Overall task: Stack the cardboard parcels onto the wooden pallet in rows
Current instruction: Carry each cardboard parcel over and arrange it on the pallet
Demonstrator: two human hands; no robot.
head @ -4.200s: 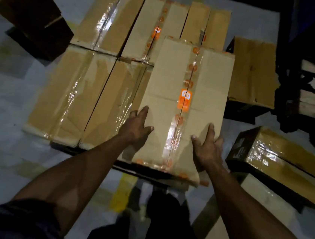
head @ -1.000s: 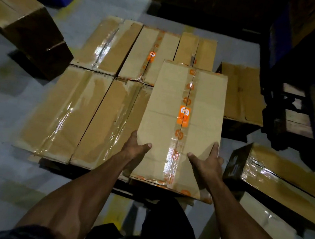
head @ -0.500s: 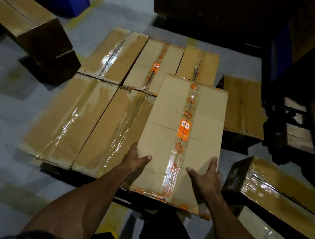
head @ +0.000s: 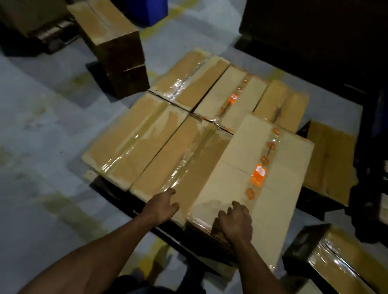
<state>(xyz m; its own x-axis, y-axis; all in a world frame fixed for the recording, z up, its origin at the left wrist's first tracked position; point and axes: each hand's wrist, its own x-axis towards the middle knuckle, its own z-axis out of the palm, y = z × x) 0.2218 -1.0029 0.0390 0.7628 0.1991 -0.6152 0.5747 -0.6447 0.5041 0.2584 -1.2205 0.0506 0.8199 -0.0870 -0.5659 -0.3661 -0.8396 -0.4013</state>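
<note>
Both hands are resting at the near end of the pallet load, apart from each other. One, the left hand [head: 162, 206], is lying flat with fingers spread on the near end of a film-wrapped parcel [head: 181, 167], not gripping anything. Its partner, the right hand [head: 235, 221], is curling loosely over the near left corner of the pale parcel with orange tape [head: 257, 180], fingers bent down over the edge; whether it is truly clamping I cannot tell.

That pale parcel is lying flat as the rightmost one in the near row, its left side touching the film-wrapped parcel. Another wrapped parcel [head: 131, 137] is sitting further left of it, closing that row. Beyond the pale parcel, a far row of three parcels [head: 233, 93] is lying side by side, the middle one showing orange tape too. The wooden pallet [head: 115, 191] is peeking out dark under the near edge of the load.

Right of the pale parcel, a lower carton [head: 329, 162] is sitting on the floor [head: 18, 151], and nearer still a shiny taped box [head: 353, 264] is lying at an angle. Far left of the pale parcel, a tall brown box [head: 113, 43] is standing apart
</note>
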